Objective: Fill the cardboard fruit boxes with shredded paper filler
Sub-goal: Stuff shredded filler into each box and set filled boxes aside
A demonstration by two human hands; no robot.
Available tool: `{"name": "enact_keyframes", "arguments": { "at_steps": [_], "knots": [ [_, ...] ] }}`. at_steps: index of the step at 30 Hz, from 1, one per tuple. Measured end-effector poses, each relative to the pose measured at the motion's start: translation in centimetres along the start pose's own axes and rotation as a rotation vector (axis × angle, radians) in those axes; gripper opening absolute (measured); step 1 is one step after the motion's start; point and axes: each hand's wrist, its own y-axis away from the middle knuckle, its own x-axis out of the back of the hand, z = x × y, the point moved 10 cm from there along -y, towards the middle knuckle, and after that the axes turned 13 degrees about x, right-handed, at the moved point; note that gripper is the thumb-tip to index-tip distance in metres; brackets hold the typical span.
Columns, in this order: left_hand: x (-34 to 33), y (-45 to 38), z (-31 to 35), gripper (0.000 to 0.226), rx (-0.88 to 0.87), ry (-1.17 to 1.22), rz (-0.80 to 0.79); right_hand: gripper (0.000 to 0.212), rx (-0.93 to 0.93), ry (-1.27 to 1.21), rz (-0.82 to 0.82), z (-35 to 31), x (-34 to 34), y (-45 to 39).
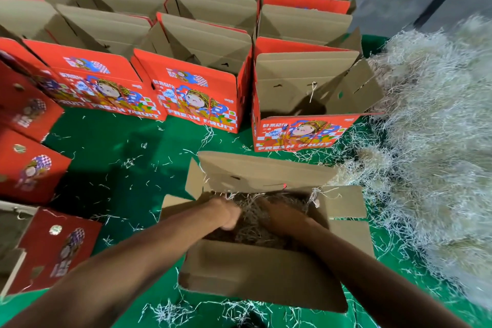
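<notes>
An open cardboard fruit box point(255, 271) stands right in front of me on the green cloth, its flaps spread out. Pale shredded paper filler point(251, 224) lies inside it. Both my hands reach down into the box. My left hand point(227, 213) is curled into the filler at the box's left side. My right hand point(282, 217) presses into the filler at the right side; its fingers are buried and hidden. A big heap of shredded paper point(436, 141) lies to the right.
Rows of open red fruit boxes point(197, 98) stand behind, the nearest one point(300, 104) just beyond my box. Closed red boxes point(56, 245) lie at the left. Loose paper strands litter the green cloth point(119, 168).
</notes>
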Motion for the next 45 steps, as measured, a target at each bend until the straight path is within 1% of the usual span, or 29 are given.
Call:
{"name": "enact_keyframes", "arguments": {
  "at_steps": [2, 3, 4, 6, 7, 8, 9, 10, 12, 14, 15, 16, 17, 20, 21, 22, 25, 27, 28, 30, 31, 32, 34, 36, 38, 39, 40, 43, 45],
  "knots": [
    [0.2, 0.7, 0.6, 0.039, -0.031, -0.008, -0.037, 0.062, 0.038, -0.020, -0.031, -1.0, 0.1, 0.0],
    [1.0, 1.0, 1.0, 0.035, -0.045, -0.002, 0.001, 0.054, 0.039, 0.033, -0.020, -1.2, 0.5, 0.2],
    [2.3, 1.3, 1.6, 0.031, -0.061, -0.041, 0.081, 0.045, 0.024, 0.153, 0.008, -1.2, 1.4, 0.4],
    [5.2, 2.5, 3.1, 0.023, -0.083, -0.164, 0.326, 0.031, -0.048, 0.417, 0.041, -0.9, 3.0, 1.1],
    [6.0, 2.6, 4.2, 0.025, -0.120, -0.163, 0.421, 0.030, -0.087, 0.465, 0.043, -0.7, 3.3, 1.4],
    [6.2, 2.6, 5.2, 0.032, -0.159, -0.154, 0.457, 0.031, -0.122, 0.482, 0.012, -0.4, 2.9, 1.6],
    [5.8, 2.1, 6.2, 0.042, -0.195, -0.151, 0.445, 0.032, -0.156, 0.501, -0.056, 0.0, 2.1, 1.7],
    [4.8, 1.4, 6.5, 0.048, -0.202, -0.178, 0.385, 0.033, -0.161, 0.536, -0.125, 0.3, 1.1, 1.8],
    [3.8, 0.9, 6.5, 0.044, -0.244, -0.296, 0.344, 0.036, -0.138, 0.573, -0.256, 0.6, -0.7, 2.2],
    [4.2, 0.8, 6.9, 0.039, -0.297, -0.273, 0.395, 0.041, -0.128, 0.560, -0.293, 1.2, -1.1, 2.5],
    [4.4, 0.4, 6.7, 0.037, -0.286, -0.197, 0.405, 0.042, -0.131, 0.551, -0.297, 1.5, -1.0, 2.7],
    [3.9, 0.0, 6.4, 0.036, -0.263, -0.245, 0.344, 0.042, -0.137, 0.545, -0.306, 1.8, -1.0, 2.7],
    [3.6, -0.1, 6.1, 0.037, -0.244, -0.323, 0.325, 0.042, -0.146, 0.548, -0.326, 2.0, -1.1, 2.9],
    [2.9, -0.2, 3.9, 0.033, -0.091, -0.263, 0.260, 0.039, -0.170, 0.591, -0.376, 2.2, -1.8, 2.7],
    [2.5, -0.5, 2.9, 0.032, -0.040, -0.231, 0.218, 0.038, -0.165, 0.614, -0.382, 2.0, -1.8, 2.5],
    [2.6, -0.2, 2.7, 0.030, -0.038, -0.219, 0.209, 0.037, -0.155, 0.627, -0.378, 1.7, -1.6, 2.4],
    [4.2, 1.2, 2.8, 0.036, -0.118, -0.093, 0.339, 0.031, -0.097, 0.629, -0.336, 0.5, -0.4, 1.7],
    [5.6, 2.6, 2.2, 0.040, -0.158, -0.030, 0.415, 0.029, -0.006, 0.583, -0.226, -1.1, 1.3, 0.9],
    [5.8, 2.8, 1.7, 0.038, -0.150, -0.009, 0.421, 0.032, 0.068, 0.548, -0.157, -2.0, 1.8, 0.4],
    [4.9, 2.4, 1.3, 0.034, -0.114, -0.036, 0.360, 0.043, 0.243, 0.513, -0.096, -4.1, 1.5, -0.3],
    [4.0, 2.0, 1.6, 0.037, -0.115, -0.072, 0.325, 0.044, 0.304, 0.532, -0.120, -4.8, 0.6, -0.5],
    [3.2, 1.4, 1.7, 0.041, -0.111, -0.103, 0.278, 0.042, 0.311, 0.546, -0.155, -4.7, -0.4, -0.7],
    [1.5, -0.2, 1.4, 0.051, -0.086, -0.135, 0.196, 0.042, 0.298, 0.594, -0.221, -3.9, -1.7, -1.0],
    [0.6, -1.4, 0.8, 0.055, -0.047, -0.155, 0.168, 0.036, 0.304, 0.652, -0.231, -3.4, -1.5, -1.3],
    [0.4, -1.3, 0.9, 0.051, -0.069, -0.242, 0.201, 0.028, 0.276, 0.697, -0.276, -2.9, -1.3, -1.2],
    [0.5, -1.3, 1.3, 0.045, -0.100, -0.279, 0.252, 0.026, 0.257, 0.699, -0.294, -2.6, -1.4, -1.1],
    [0.7, -1.3, 1.3, 0.041, -0.100, -0.238, 0.289, 0.026, 0.229, 0.708, -0.312, -2.3, -1.6, -0.9],
    [0.6, -1.2, 1.5, 0.040, -0.133, -0.359, 0.270, 0.024, 0.155, 0.770, -0.331, -1.7, -1.7, -0.7],
    [0.8, -1.0, 1.4, 0.043, -0.118, -0.391, 0.263, 0.023, 0.075, 0.814, -0.381, -0.8, -2.0, -0.4]
  ]
}}
